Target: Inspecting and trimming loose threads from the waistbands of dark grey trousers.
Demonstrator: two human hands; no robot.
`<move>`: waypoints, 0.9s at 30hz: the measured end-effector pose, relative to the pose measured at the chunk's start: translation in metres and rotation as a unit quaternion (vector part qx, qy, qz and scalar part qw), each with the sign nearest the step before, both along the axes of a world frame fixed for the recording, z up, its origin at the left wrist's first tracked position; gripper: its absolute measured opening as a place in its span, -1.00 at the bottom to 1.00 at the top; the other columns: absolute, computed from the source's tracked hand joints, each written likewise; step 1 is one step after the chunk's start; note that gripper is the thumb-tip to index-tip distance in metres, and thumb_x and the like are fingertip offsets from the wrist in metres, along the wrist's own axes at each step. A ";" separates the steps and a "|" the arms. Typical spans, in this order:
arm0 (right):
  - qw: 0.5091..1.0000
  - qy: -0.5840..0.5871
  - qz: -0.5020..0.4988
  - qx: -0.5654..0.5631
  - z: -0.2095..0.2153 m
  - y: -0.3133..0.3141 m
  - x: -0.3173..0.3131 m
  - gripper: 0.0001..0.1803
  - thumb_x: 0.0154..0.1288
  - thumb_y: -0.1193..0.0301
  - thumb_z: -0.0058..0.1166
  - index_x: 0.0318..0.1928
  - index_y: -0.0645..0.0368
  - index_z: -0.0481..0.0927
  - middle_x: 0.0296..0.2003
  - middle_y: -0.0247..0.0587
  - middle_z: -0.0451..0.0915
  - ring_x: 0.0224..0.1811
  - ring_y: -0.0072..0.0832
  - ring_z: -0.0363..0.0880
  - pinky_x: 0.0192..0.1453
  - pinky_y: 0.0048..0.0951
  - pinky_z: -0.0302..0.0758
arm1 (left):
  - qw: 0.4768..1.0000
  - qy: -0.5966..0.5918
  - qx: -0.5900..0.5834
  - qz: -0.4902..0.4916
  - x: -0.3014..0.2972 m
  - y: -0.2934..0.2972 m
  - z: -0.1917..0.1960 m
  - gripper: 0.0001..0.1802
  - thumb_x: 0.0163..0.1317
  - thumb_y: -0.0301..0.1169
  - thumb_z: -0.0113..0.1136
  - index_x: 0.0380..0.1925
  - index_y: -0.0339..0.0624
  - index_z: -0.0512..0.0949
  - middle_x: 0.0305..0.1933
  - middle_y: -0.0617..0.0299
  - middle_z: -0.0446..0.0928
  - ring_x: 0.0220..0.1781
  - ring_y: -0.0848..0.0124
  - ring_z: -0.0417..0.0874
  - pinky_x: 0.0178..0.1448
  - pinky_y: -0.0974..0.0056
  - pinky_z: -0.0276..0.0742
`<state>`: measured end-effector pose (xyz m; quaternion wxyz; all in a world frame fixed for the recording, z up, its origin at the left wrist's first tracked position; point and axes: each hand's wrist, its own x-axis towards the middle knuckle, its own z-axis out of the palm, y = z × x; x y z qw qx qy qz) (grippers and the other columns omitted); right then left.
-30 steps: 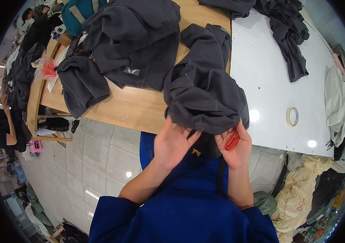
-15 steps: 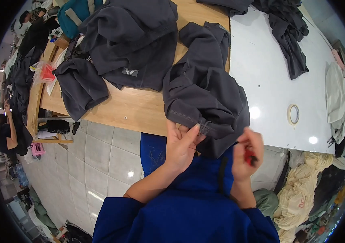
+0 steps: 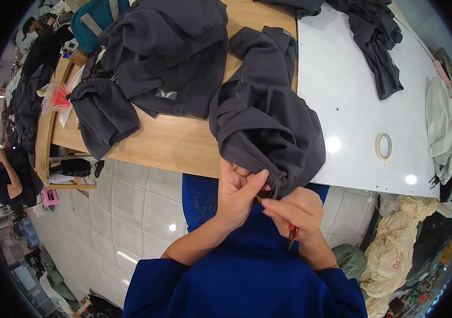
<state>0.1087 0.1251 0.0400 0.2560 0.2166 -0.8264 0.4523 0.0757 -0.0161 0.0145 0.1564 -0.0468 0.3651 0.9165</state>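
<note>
My left hand [image 3: 236,195] pinches the stitched hem of a dark grey garment [image 3: 268,116] between thumb and fingers. The garment's bulk lies on the wooden table and its lower end hangs over the front edge. Loose threads [image 3: 276,184] dangle from the hem beside my left thumb. Just right of them, my right hand [image 3: 299,211] is closed around small thread snips with red handles [image 3: 293,230], whose dark blades point down toward me. Its thumb and forefinger come together close to the thread ends; whether they grip the threads I cannot tell.
More dark grey garments [image 3: 165,58] lie on the wooden table [image 3: 183,140] to the left. A tape roll [image 3: 383,146] rests on the white tabletop [image 3: 337,132]. Cream cloth [image 3: 395,249] is heaped at lower right. A person [image 3: 11,175] is at far left.
My right hand has moved left and slightly down, from the garment's right side to the threads at the hem, keeping the snips. My left hand still grips the hem.
</note>
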 end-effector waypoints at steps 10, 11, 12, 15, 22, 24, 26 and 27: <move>0.930 -0.142 -0.028 -0.338 -0.017 0.015 0.018 -0.40 0.12 0.36 0.32 0.07 0.23 0.26 -0.39 -0.20 0.51 -0.46 -0.59 0.39 -0.30 -0.60 0.35 | 1.000 0.016 0.015 -0.014 -0.002 0.001 0.004 -0.16 0.23 -0.71 0.04 0.36 0.02 -0.19 0.16 0.03 0.33 0.07 0.36 0.55 0.04 0.35 0.55; 0.930 -0.142 -0.029 -0.338 -0.014 0.014 0.018 -0.40 0.12 0.36 0.32 0.07 0.23 0.26 -0.39 -0.20 0.51 -0.46 -0.59 0.39 -0.30 -0.60 0.35 | 1.000 0.016 0.016 -0.014 -0.002 0.001 0.005 -0.16 0.23 -0.71 0.04 0.36 0.02 -0.19 0.16 0.03 0.33 0.07 0.36 0.55 0.04 0.35 0.55; 0.956 -0.153 -0.043 -0.248 -0.010 0.014 0.018 -0.47 0.10 0.49 0.26 0.05 0.24 0.29 -0.36 -0.18 0.51 -0.46 -0.57 0.41 -0.30 -0.60 0.36 | 1.000 0.010 0.019 -0.008 -0.002 0.002 0.007 -0.16 0.23 -0.71 0.04 0.36 0.02 -0.18 0.16 0.03 0.33 0.07 0.36 0.55 0.03 0.34 0.56; 0.972 -0.152 -0.093 -0.153 -0.003 0.008 0.014 -0.55 -0.01 0.65 0.28 -0.07 0.26 0.43 -0.33 -0.10 0.57 -0.43 -0.45 0.53 -0.34 -0.58 0.42 | 0.999 0.002 0.032 0.007 0.000 0.003 0.008 -0.17 0.23 -0.71 0.03 0.35 0.03 -0.18 0.16 0.03 0.32 0.06 0.37 0.56 0.02 0.34 0.58; 0.983 -0.062 -0.169 -0.024 0.001 0.008 0.007 -0.63 -0.15 0.62 0.38 -0.23 0.24 0.60 -0.34 -0.11 0.64 -0.41 -0.38 0.60 -0.36 -0.52 0.49 | 0.999 0.011 0.031 0.008 0.006 0.008 0.006 -0.18 0.24 -0.71 0.02 0.34 0.06 -0.18 0.17 0.01 0.31 0.05 0.35 0.56 0.02 0.30 0.62; 0.982 -0.052 -0.178 -0.025 0.003 0.008 0.006 -0.63 -0.18 0.60 0.40 -0.25 0.22 0.62 -0.37 -0.15 0.65 -0.45 -0.38 0.60 -0.40 -0.52 0.47 | 0.999 0.017 0.022 0.016 0.007 0.011 0.007 -0.18 0.24 -0.72 0.01 0.34 0.03 -0.19 0.17 -0.01 0.30 0.06 0.34 0.56 0.05 0.29 0.61; 0.981 -0.058 -0.183 -0.016 0.002 0.008 0.007 -0.64 -0.18 0.59 0.40 -0.26 0.22 0.63 -0.37 -0.16 0.66 -0.46 -0.38 0.60 -0.40 -0.52 0.46 | 0.999 0.022 0.013 0.026 0.009 0.014 0.006 -0.18 0.23 -0.74 0.00 0.34 0.01 -0.20 0.17 -0.03 0.30 0.06 0.33 0.56 0.07 0.29 0.59; 0.981 -0.059 -0.183 -0.017 0.001 0.008 0.008 -0.64 -0.18 0.59 0.40 -0.26 0.22 0.63 -0.37 -0.16 0.66 -0.46 -0.38 0.60 -0.40 -0.52 0.46 | 0.998 0.038 -0.001 0.040 0.009 0.016 0.005 -0.18 0.22 -0.76 -0.01 0.34 -0.03 -0.20 0.17 -0.06 0.29 0.07 0.32 0.55 0.10 0.29 0.56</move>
